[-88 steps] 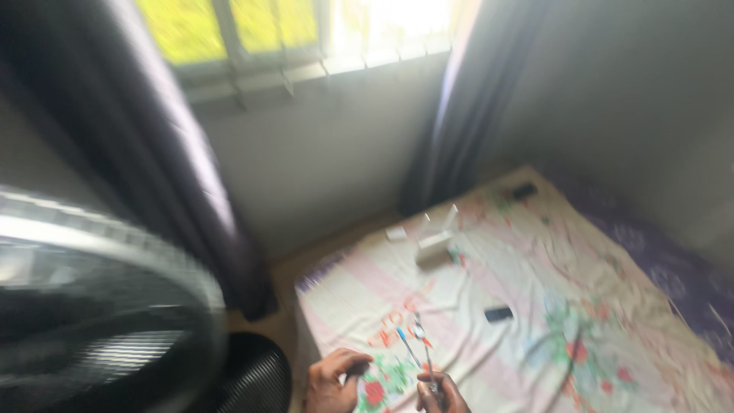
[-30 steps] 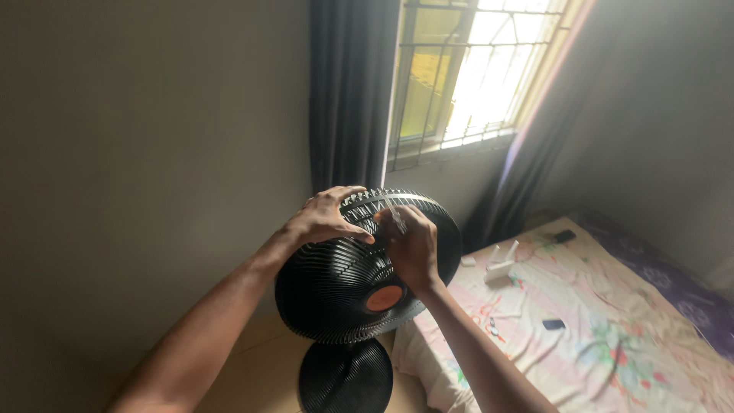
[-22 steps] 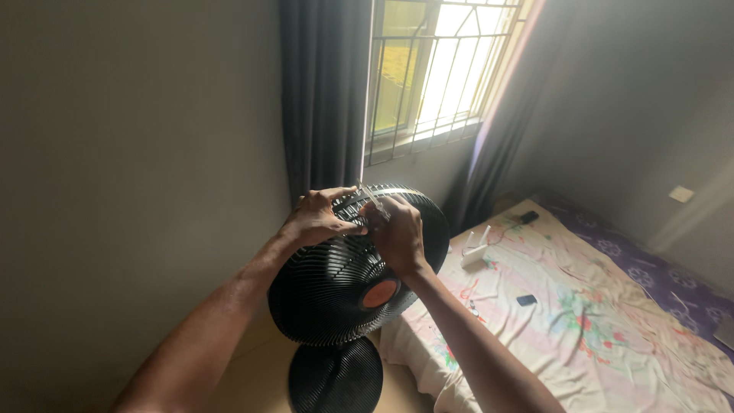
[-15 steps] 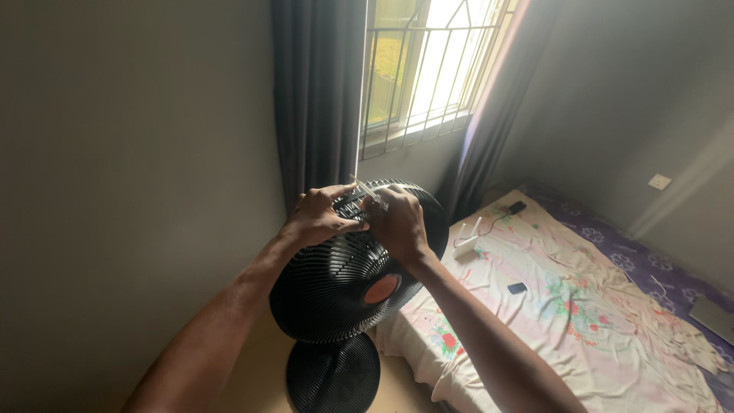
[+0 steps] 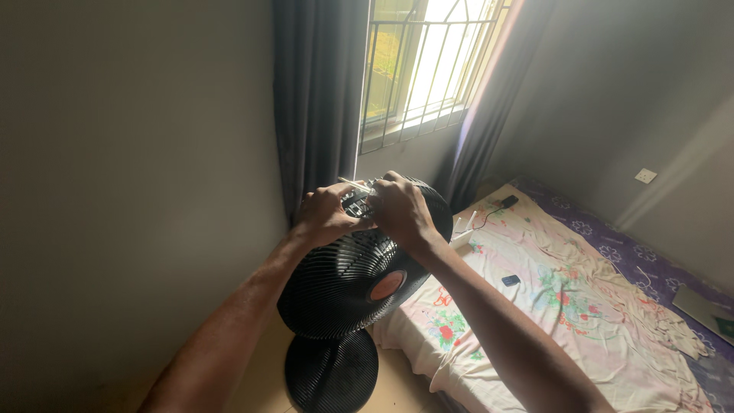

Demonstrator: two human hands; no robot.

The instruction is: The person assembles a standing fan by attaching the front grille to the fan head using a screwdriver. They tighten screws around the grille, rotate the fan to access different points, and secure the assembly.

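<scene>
Gripping the top rim of the fan (image 5: 359, 283), both hands now sit closer together than half a second ago. The left hand (image 5: 327, 216) has its fingers curled over the grille's upper edge, and the right hand (image 5: 399, 211) is closed around a thin pale tool (image 5: 353, 183), whose tip pokes out to the left above the left knuckles. A second ago that tool stood nearly upright between the hands; now it lies almost level across the rim, so the right wrist has rolled it over. What the tool is, I cannot tell: it is too slim and too hidden by the fingers, and its working end is out of sight behind the left hand.

The view has also swung a little, showing more of the bed (image 5: 581, 321) and the wall socket (image 5: 645, 175). The fan itself has not shifted: its black grille leans toward the camera with the orange hub (image 5: 386, 285) facing down and right, above its round base (image 5: 331, 372) on the floor, just beside the bed's corner.

Judging from the closing hands and the levelled tool, the work is settling on one spot at the grille's top edge, with the left hand steadying it. A small dark phone (image 5: 511, 281) lies on the sheet, well apart from the hands
</scene>
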